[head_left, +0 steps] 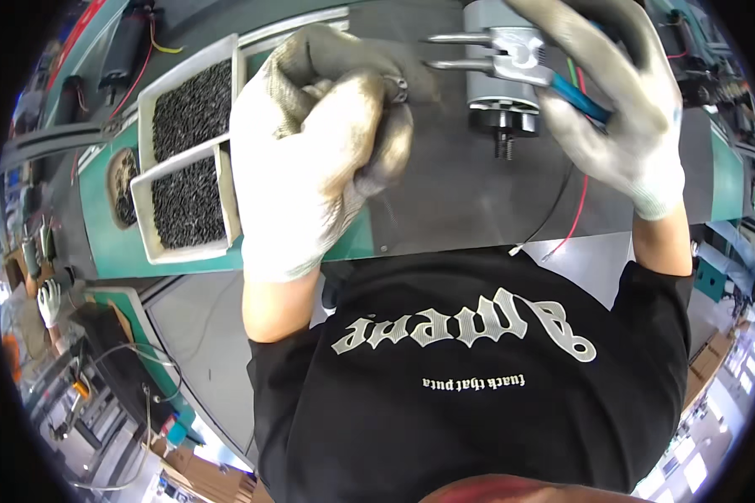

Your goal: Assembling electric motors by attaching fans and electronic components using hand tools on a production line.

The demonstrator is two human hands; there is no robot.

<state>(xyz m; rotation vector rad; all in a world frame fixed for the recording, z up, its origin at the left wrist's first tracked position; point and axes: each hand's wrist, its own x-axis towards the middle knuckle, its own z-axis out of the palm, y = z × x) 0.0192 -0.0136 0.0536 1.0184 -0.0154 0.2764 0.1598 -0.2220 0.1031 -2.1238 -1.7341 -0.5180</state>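
Note:
My left hand (319,134), in a whitish work glove with grimy fingertips, is closed in a pinch on a small shiny metal piece (399,89). That piece looks ring-like, though the fingers cover most of it. In my gloved right hand (617,101) is a pair of pliers (516,57) with blue handles. Its two long, thin jaws stand apart and point left toward the left hand, with nothing between them. Beneath the pliers lies a silver cylindrical motor (488,89) with a black end and a threaded shaft (503,147) pointing toward me.
Two white bins (143,180) of small black parts stand left of my left hand. Beyond them lies a dark motor (124,52) with wires. Red and black wires (580,205) trail over the grey mat (445,201) at the right. A co-worker's gloved hand (49,302) shows far left.

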